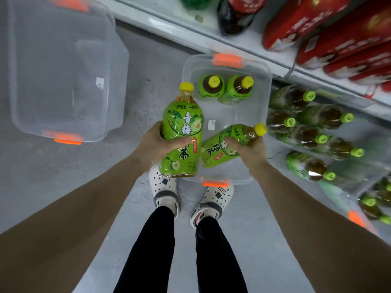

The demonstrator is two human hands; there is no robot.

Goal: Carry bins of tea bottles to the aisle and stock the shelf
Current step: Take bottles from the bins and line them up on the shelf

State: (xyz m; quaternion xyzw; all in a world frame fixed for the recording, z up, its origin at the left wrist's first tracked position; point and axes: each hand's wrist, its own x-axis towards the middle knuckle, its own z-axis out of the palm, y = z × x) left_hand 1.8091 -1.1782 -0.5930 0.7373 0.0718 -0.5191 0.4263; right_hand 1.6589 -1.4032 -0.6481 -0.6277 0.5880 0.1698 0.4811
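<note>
Left hand (pixel 152 141) round upright tea bottle (pixel 182 125), fingers hidden behind it; right hand (pixel 254 148) round tilted bottle (pixel 213 153).

A green-labelled tea bottle (pixel 182 132) with a yellow cap is upright in the left hand (pixel 154 142). A second bottle (pixel 213 153) tilts in the right hand (pixel 251 149), cap toward the shelf (pixel 376 134). Two bottles (pixel 225 88) stand in a clear bin (pixel 243 119) on the floor. Another bin (pixel 120 81) sits to the left. Shelf bottles (pixel 304 136) stand in rows.
</note>
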